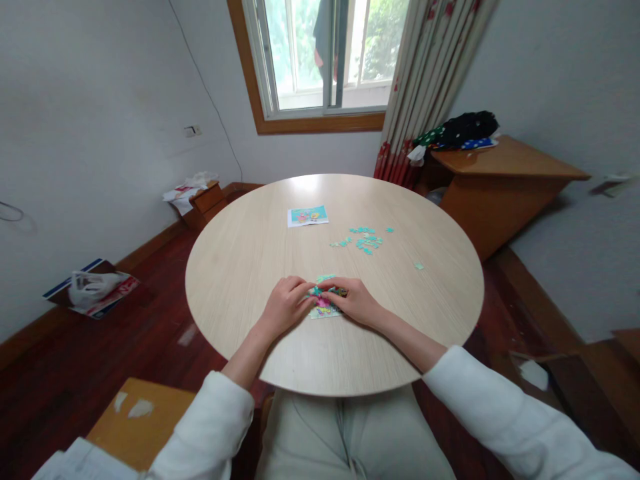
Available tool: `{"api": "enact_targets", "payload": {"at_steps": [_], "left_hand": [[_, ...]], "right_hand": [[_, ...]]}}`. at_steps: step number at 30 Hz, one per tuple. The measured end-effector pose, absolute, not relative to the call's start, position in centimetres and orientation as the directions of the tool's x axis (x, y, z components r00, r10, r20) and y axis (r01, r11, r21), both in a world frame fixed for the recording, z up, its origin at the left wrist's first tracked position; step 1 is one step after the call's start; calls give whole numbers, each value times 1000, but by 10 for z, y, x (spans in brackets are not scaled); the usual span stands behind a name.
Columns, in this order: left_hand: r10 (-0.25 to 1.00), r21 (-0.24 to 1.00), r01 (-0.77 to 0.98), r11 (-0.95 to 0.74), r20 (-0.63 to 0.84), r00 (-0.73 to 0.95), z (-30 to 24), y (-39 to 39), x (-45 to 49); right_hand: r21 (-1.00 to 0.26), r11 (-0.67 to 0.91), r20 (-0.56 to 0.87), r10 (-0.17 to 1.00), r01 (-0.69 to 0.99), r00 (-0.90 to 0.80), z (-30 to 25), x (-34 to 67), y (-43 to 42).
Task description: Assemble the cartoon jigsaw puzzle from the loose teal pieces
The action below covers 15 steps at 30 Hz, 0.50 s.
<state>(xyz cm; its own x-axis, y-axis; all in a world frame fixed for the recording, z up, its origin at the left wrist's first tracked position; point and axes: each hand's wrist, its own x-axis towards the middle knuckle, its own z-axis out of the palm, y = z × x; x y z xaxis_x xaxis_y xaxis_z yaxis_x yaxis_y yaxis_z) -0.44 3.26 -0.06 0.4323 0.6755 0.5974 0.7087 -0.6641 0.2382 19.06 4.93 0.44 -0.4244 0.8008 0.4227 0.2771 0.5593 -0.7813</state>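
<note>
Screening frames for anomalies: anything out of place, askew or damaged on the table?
Mildly odd: one pale green piece lies alone on the right side of the table, apart from the scattered blue-green pieces. No damage or spill stands out, though the left hand and right hand partly hide the puzzle.

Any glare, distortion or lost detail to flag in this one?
Head view: window partly washed out; pale glare at the far edge of the round table; floor dim; curtain leaning, likely wide-angle distortion; loose puzzle pieces too small for clear detail.
</note>
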Motion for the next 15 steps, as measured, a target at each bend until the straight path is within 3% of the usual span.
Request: {"api": "enact_targets", "payload": {"at_steps": [9, 15], "left_hand": [[639, 186, 710, -680, 625, 449, 0, 32, -4], [736, 330, 715, -616, 566, 373, 6, 30, -12]], "right_hand": [[-753, 600, 451, 770, 270, -452, 5, 190, 49], [-742, 593, 471, 794, 314, -385, 5, 193, 50]]}}
